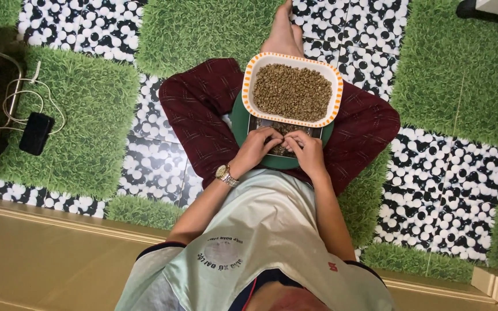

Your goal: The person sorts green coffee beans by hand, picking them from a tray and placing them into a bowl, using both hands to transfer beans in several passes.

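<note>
On the lap, a green tray [238, 124] carries a white, orange-rimmed bowl [293, 89] of greenish beans [292, 92]. Just below the bowl, left hand [256, 148] and right hand [306, 151] meet over loose beans, fingers [272, 138] pressed together, pinching some.

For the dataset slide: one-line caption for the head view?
Seated cross-legged, left hand and right hand pick through beans in a small tray beside an orange-rimmed bowl of beans.

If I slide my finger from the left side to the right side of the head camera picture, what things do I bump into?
Black box with white cable → wristwatch → left hand → right hand → right knee in dark red trousers → green grass-like mat.
</note>
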